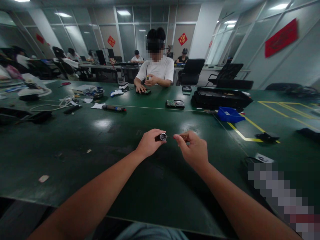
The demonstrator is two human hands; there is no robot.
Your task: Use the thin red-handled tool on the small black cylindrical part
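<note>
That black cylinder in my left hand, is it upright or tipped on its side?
Tipped on its side: the left hand holds the black cylinder with its round, silver-rimmed end facing the camera, not up.

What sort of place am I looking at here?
Probably a shared electronics workshop: a long green workbench, a device with an exposed circuit board lying on it, and a person in white at work opposite.

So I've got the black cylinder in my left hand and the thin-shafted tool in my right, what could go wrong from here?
The thin-shafted tool in the right hand points toward the left hand, so a slip might jab those fingers. The black cylinder is round, so it could roll off if the left hand's grip loosened.
</note>
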